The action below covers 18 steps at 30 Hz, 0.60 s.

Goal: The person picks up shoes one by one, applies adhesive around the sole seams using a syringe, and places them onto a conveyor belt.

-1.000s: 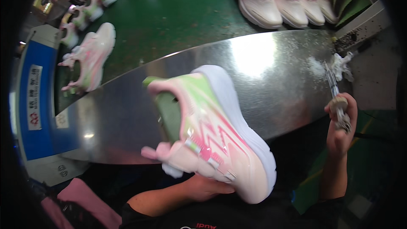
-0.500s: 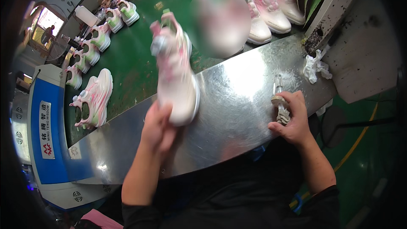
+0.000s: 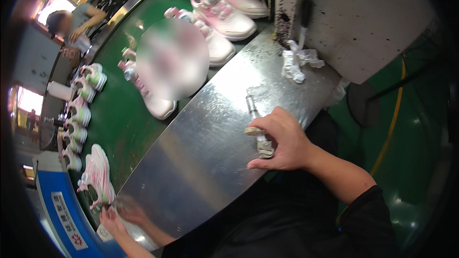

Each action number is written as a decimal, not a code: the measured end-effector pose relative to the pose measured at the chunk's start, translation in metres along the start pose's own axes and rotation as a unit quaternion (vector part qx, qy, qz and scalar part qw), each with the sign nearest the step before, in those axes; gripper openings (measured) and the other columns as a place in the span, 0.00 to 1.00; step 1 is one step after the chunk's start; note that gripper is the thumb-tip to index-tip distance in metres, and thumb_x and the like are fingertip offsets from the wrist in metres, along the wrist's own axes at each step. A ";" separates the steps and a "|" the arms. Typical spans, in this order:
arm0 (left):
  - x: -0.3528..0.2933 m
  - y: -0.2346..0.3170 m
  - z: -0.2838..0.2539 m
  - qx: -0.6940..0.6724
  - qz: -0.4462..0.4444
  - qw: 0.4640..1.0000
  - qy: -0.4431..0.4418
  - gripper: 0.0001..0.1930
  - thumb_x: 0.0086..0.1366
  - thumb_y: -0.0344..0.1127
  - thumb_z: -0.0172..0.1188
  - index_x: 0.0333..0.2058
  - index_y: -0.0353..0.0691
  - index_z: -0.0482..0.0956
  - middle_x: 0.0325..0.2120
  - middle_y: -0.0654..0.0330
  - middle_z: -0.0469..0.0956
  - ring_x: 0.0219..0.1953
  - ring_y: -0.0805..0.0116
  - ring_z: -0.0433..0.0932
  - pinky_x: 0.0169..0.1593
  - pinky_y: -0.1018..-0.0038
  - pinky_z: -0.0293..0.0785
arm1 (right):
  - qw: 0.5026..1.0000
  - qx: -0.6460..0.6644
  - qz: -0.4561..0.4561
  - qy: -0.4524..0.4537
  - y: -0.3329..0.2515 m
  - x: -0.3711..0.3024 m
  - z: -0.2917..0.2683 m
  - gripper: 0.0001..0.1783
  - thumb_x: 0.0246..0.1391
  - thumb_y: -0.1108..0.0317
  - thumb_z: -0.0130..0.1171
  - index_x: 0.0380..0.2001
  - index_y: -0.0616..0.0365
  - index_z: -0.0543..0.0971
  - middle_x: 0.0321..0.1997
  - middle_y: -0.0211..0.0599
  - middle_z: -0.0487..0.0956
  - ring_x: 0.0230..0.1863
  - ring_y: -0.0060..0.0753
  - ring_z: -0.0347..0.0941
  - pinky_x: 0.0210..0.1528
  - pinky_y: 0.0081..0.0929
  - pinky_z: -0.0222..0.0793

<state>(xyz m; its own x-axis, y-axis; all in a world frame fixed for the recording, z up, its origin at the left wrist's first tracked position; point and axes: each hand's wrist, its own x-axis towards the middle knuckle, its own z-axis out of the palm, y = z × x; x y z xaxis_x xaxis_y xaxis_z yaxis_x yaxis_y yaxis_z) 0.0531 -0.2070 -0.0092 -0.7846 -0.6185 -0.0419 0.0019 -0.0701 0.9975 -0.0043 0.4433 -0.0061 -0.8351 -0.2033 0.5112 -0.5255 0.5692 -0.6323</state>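
Hands found well apart. Right hand [image 3: 287, 143] is closed about a syringe [image 3: 252, 108], whose barrel points forward of that hand, above the metal table [image 3: 191, 174]. Left hand [image 3: 113, 222], the nearer one, is at the heel of a pink-and-white shoe [image 3: 99, 174]; grip cannot be determined. Shoe lies just beyond that hand, long axis leading away, toe farthest. White crumpled wad [image 3: 292, 67] sits beyond the right hand.

Some shoes [image 3: 160, 106] are partly blurred; whether the left hand [image 3: 112, 220] touches its nearest shoe [image 3: 99, 174] is unclear.
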 end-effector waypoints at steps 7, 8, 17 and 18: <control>0.021 -0.008 0.056 0.110 0.068 0.986 0.104 0.25 0.60 0.23 0.55 0.56 0.36 0.61 0.46 0.53 0.72 0.47 0.60 0.73 0.48 0.68 0.74 | 1.000 -0.017 0.022 0.002 -0.003 -0.006 0.001 0.34 0.36 0.41 0.68 0.42 0.51 0.73 0.29 0.31 0.75 0.31 0.36 0.66 0.36 0.31 0.65; 0.033 -0.014 0.048 0.109 0.069 0.987 0.096 0.28 0.61 0.24 0.56 0.60 0.43 0.60 0.51 0.54 0.70 0.52 0.62 0.71 0.52 0.67 0.72 | 1.000 -0.018 0.023 0.007 -0.005 -0.006 0.002 0.34 0.36 0.41 0.68 0.42 0.51 0.73 0.29 0.31 0.75 0.31 0.36 0.66 0.36 0.31 0.65; 0.041 -0.003 0.092 0.101 0.062 0.992 -0.052 0.33 0.60 0.24 0.56 0.63 0.41 0.56 0.55 0.53 0.68 0.54 0.62 0.70 0.57 0.70 0.67 | 0.999 -0.032 0.037 0.011 -0.010 -0.005 0.008 0.35 0.36 0.40 0.68 0.42 0.53 0.73 0.29 0.32 0.76 0.31 0.36 0.66 0.38 0.30 0.65; 0.029 0.000 0.091 0.102 0.060 0.992 -0.053 0.33 0.60 0.24 0.56 0.63 0.41 0.56 0.55 0.53 0.68 0.54 0.62 0.70 0.57 0.70 0.67 | 0.999 -0.033 0.037 0.011 -0.009 -0.006 0.008 0.35 0.36 0.40 0.68 0.42 0.54 0.73 0.29 0.32 0.76 0.31 0.36 0.66 0.38 0.30 0.64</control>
<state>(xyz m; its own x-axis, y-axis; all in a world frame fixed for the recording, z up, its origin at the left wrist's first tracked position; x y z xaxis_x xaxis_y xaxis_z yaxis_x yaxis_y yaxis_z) -0.0260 -0.1543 -0.0055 -0.8475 -0.5256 0.0740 -0.0164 0.1654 0.9861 0.0040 0.4331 -0.0081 -0.8670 -0.1420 0.4776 -0.4505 0.6327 -0.6298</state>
